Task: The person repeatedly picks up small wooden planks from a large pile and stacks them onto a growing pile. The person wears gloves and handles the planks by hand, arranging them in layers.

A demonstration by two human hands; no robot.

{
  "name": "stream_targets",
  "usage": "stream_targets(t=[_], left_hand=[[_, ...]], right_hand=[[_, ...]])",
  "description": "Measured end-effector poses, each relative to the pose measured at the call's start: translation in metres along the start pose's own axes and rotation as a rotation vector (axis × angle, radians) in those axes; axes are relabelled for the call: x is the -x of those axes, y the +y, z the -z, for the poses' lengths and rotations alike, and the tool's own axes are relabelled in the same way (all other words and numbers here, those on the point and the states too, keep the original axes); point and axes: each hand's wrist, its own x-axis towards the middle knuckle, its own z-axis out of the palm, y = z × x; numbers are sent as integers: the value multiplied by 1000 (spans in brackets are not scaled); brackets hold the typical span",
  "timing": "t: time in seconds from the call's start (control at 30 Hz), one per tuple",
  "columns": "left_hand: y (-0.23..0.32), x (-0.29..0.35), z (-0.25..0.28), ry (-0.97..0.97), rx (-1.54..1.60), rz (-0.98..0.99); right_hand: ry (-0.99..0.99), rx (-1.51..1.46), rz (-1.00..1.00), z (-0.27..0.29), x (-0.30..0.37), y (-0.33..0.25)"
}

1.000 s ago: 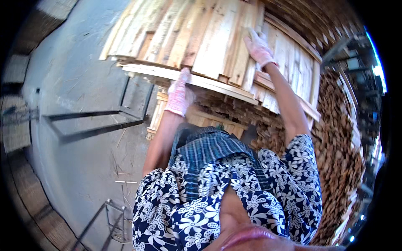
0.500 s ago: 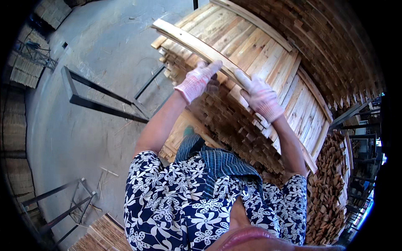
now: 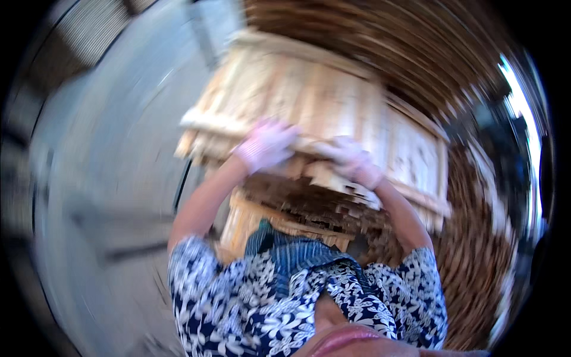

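view: i look down from the head camera and the whole picture is smeared with blur, so fine detail is lost.
left hand: my left hand (image 3: 266,144), in a pale pink glove, lies against the near edge of the slatted wooden panel (image 3: 321,107); the grip seems curled over that edge, though the blur stops me from telling how tightly.
right hand: my right hand (image 3: 352,159), gloved the same, sits just beside the left on the same edge; i cannot tell whether its grip is pressed together or spread.
panel: the slatted wooden panel is held up in front of me, tilted, above a stack of wood pieces (image 3: 309,205).
stack: the wood pieces lie in dark and pale layers below the hands.
surroundings: grey concrete floor (image 3: 113,178) to my left, more piled wood (image 3: 476,250) to my right.
clothing: a blue and white flowered top (image 3: 262,303) fills the lower edge.
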Motion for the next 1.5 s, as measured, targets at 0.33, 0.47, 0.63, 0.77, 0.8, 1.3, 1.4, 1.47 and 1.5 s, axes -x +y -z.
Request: stream_targets(t=[0.33,0.47,0.63,0.77,0.8,1.3,1.4,1.47,1.5], left_hand=[[117,10,22,429,658,65],[168,2,-47,118,1124,-135],[240,-72,-85,126,1193,-627],[295,-136,-71,179,1178,-1005],[309,-150,-62,252,1186,-1125],[642,-263,106,-1685,2306,-795],[688,-270,132,-1570,2312,-881],[701,-274,139,-1603,2325,-874],[705,-279,136,-1598,2335,-901]], right_hand=[[230,315,-210,32,62,-38],[239,584,-402,42,120,-22],[350,1110,-574,125,226,-14],[449,1567,-862,213,285,-66],[513,1696,-745,228,307,-81],[584,1611,-1471,464,423,-110],[570,1327,-1731,533,458,-87],[530,1110,-1813,542,494,-69],[433,1013,-1774,541,491,-52]])
